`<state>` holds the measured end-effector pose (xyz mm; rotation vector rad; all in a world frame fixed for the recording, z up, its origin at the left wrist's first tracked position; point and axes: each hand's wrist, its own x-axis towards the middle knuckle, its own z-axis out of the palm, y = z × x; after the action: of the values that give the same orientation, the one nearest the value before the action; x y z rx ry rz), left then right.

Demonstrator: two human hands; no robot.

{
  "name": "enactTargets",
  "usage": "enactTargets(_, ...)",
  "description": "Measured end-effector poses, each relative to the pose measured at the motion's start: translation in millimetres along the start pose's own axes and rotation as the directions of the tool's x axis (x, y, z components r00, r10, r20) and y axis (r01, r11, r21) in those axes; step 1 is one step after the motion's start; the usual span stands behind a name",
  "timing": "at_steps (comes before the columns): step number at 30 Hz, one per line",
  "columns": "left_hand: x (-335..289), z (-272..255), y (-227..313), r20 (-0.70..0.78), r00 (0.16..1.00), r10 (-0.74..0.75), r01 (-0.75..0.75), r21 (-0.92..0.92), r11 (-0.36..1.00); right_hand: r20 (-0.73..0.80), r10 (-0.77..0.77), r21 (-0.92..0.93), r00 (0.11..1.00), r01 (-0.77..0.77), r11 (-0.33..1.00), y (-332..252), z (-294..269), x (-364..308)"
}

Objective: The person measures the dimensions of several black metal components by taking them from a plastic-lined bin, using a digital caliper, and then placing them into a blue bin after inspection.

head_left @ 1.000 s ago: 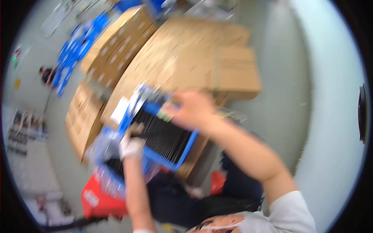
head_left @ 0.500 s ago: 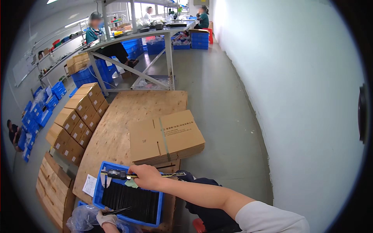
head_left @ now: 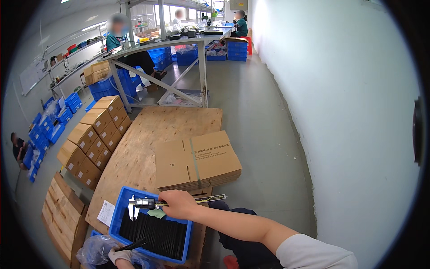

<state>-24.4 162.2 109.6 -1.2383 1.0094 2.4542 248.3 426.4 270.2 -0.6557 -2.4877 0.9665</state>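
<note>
My right hand is closed around a digital caliper, held level above the far side of a blue plastic bin. The caliper's jaws hang over the bin's far left part, with nothing visible between them. Many thin black strips stand packed in a row inside the bin. A pale green scrap lies at the far end of that row. At the bin's near left corner, my gloved left hand grips a few black strips, pointing toward the bin. Their exact number is unclear.
The bin sits on a plywood board beside a strapped stack of flat cartons and a paper slip. Clear plastic bags crowd the near left. Closed boxes stand left; a white wall rises right.
The whole view has shifted slightly. My right hand has moved the caliper a little to the right, and its jaws now show more plainly. My left hand still grips the black strips.
</note>
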Motion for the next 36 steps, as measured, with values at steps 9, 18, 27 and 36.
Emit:
enactTargets(9,-31,1,-4,0.164,0.986,0.02,-0.02,0.003,1.0,-0.028,0.037,0.017,0.999,-0.037,0.999,0,2,-1)
enactTargets(18,-46,4,-3,0.126,0.987,0.104,-0.105,0.002,0.995,0.036,0.048,-0.058,0.998,-0.046,0.997,-1,-4,-1)
enactTargets(27,-66,1,-6,0.133,0.988,0.076,-0.077,0.001,0.997,-0.134,0.054,0.633,0.989,0.044,0.773,-10,-14,0)
enactTargets(36,-101,14,-14,0.2,0.979,-0.026,0.005,0.106,0.994,0.08,-0.719,0.77,0.69,-0.501,-0.395,-3,-35,-9)
